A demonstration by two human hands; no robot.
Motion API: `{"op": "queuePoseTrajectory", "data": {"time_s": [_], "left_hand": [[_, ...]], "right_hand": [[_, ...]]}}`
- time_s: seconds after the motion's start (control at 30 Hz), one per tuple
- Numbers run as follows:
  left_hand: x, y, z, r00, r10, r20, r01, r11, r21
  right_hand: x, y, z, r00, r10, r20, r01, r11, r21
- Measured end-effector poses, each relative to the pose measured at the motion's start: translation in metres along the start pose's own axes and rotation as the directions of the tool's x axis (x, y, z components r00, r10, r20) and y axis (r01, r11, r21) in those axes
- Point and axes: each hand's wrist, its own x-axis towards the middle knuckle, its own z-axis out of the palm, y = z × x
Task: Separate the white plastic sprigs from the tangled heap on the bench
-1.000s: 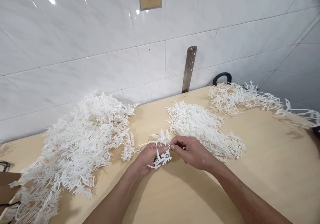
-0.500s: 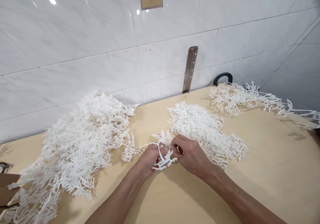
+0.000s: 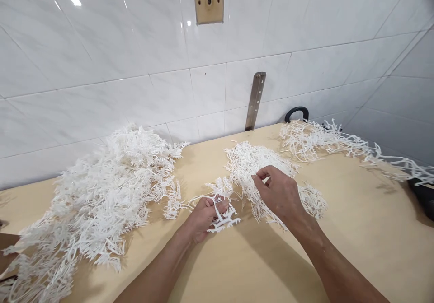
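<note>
My left hand (image 3: 207, 215) is closed around a white branched plastic sprig (image 3: 222, 221), whose twigs spread past the fingers on both sides. A thin stem runs leftward from it to the edge of a large heap of bushy white sprigs (image 3: 125, 181). Over the middle pile of small loose white twigs (image 3: 251, 163) hovers my right hand (image 3: 280, 192), thumb and forefinger pinched together. Whatever lies between those fingertips is too small to make out.
Barer white branch stems (image 3: 315, 142) lie at the back right, by a black curved handle (image 3: 297, 111). A metal bracket (image 3: 255, 102) stands against the tiled wall. A black object (image 3: 422, 197) sits at the table's right edge, a brown box (image 3: 8, 249) at lower left.
My right hand has moved away from the sprig, rightward and up over the pile of small twigs. My left hand stays in place, still gripping the sprig. The camera has shifted slightly.
</note>
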Motion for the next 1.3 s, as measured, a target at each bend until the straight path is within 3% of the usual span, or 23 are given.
{"op": "queuePoseTrajectory", "data": {"time_s": [0.1, 0.2, 0.4, 0.93, 1.2, 1.3], "left_hand": [[0.002, 0.0, -0.002, 1.0, -0.004, -0.004, 0.004, 1.0, -0.031], [0.002, 0.001, -0.002, 0.999, -0.028, -0.026, 0.026, 0.997, -0.066], [0.004, -0.002, -0.003, 0.999, -0.041, -0.023, 0.039, 0.996, -0.08], [0.001, 0.001, 0.0, 0.997, -0.072, -0.015, 0.073, 0.997, 0.023], [0.001, 0.003, 0.0, 0.996, -0.082, -0.039, 0.081, 0.996, -0.028], [-0.001, 0.004, 0.003, 0.996, -0.083, -0.036, 0.083, 0.996, -0.026]], "right_hand": [[-0.005, -0.014, -0.004, 0.988, -0.04, 0.147, 0.016, 0.986, 0.163], [-0.012, -0.027, -0.004, 0.927, -0.131, 0.352, 0.009, 0.945, 0.327], [-0.02, -0.033, 0.003, 0.861, -0.176, 0.477, -0.041, 0.91, 0.412], [-0.021, -0.04, 0.004, 0.834, -0.084, 0.545, -0.098, 0.95, 0.296], [-0.026, -0.037, 0.012, 0.848, -0.201, 0.49, 0.108, 0.971, 0.212], [-0.03, -0.037, 0.02, 0.869, -0.188, 0.458, 0.13, 0.979, 0.155]]}}
